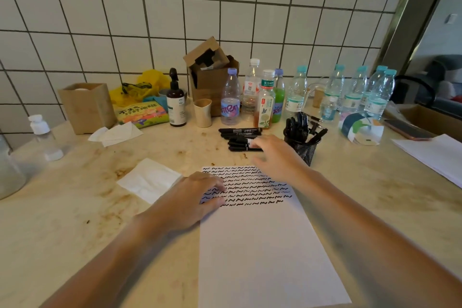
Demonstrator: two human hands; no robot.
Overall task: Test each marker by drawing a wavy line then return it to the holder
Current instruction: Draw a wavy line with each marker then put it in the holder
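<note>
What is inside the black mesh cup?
The mesh cup holds a bunch of black markers standing upright, tops sticking out. Their lower ends and the cup's bottom are hidden, partly by the right hand.

White tiled wall, stained counter

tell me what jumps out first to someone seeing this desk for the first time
The white sheet of paper in front, its top filled with rows of black wavy lines. The left hand rests flat on its left edge, and the right hand reaches with spread fingers toward the loose black markers beside the mesh holder. Behind them is a crowd of plastic bottles along the tiled wall.
</note>
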